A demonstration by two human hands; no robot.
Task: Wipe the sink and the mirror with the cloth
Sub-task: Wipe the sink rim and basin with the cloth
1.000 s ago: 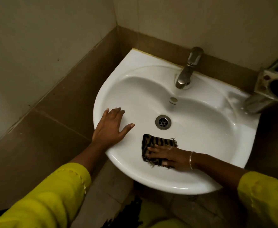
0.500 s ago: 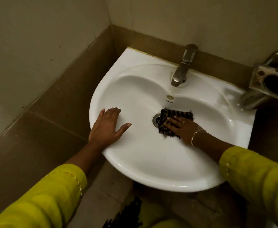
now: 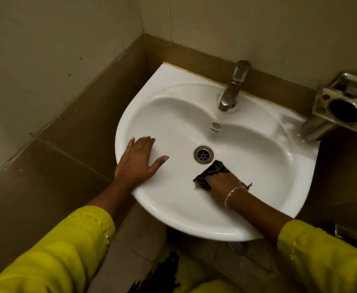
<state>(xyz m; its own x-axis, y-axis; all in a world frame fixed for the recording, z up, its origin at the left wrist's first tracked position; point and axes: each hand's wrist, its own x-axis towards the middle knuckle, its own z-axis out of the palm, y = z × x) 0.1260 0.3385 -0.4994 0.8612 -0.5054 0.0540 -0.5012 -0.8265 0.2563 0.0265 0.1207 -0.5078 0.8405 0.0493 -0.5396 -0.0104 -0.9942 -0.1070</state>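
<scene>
A white wall-mounted sink [image 3: 173, 98] fills the middle of the view, with a metal drain [image 3: 203, 154] at the bottom of its bowl. My right hand [image 3: 222, 182] presses a dark striped cloth [image 3: 212, 171] against the bowl's near slope, just right of and below the drain. My left hand [image 3: 138, 160] lies flat with fingers spread on the sink's left rim, holding nothing. No mirror is in view.
A metal tap [image 3: 233, 87] stands at the back of the sink. A worn metal holder [image 3: 344, 111] juts from the wall at the right, over the sink's right corner. Brown tiled walls close in on the left and behind. A floor drain [image 3: 237, 247] sits below the sink.
My right hand slid the cloth from the near slope up to the drain, then back toward me and to the right. My left hand has stayed on the rim.
</scene>
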